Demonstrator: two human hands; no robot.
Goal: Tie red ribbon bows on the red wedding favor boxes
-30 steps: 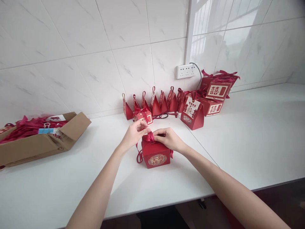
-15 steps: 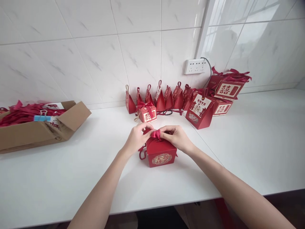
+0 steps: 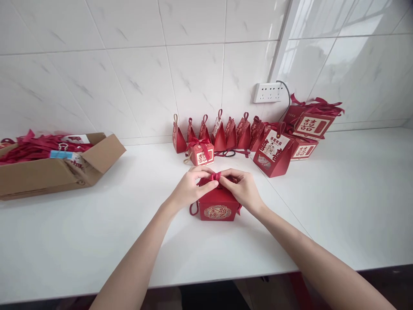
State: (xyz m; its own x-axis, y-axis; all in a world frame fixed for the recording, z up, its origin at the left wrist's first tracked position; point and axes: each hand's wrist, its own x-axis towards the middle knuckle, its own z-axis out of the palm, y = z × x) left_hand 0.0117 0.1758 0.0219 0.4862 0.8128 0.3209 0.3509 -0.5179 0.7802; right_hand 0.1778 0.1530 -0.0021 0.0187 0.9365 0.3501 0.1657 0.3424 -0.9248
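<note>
A red gift box [image 3: 218, 211] with a gold round emblem on its front stands upright on the white table, in front of me. On its top sits a knot of red ribbon [image 3: 215, 176]. From the left my left hand [image 3: 190, 186] pinches the ribbon at the knot. My right hand [image 3: 242, 187] holds the ribbon from the right, thumb and fingers closed on it. A dark red cord loop [image 3: 194, 208] sticks out at the box's left side. The fingers hide part of the box top.
An open cardboard box [image 3: 48, 178] full of red ribbons stands at the left. Behind my hands are a small ribboned box [image 3: 201, 155] and a row of pointed red boxes [image 3: 230, 133]. To the right stand a larger window box [image 3: 272, 155] and stacked boxes [image 3: 311, 125].
My left thumb has shifted right, over the front of the knot. The knot looks smaller and tighter between the fingers. The camera view has turned slightly.
</note>
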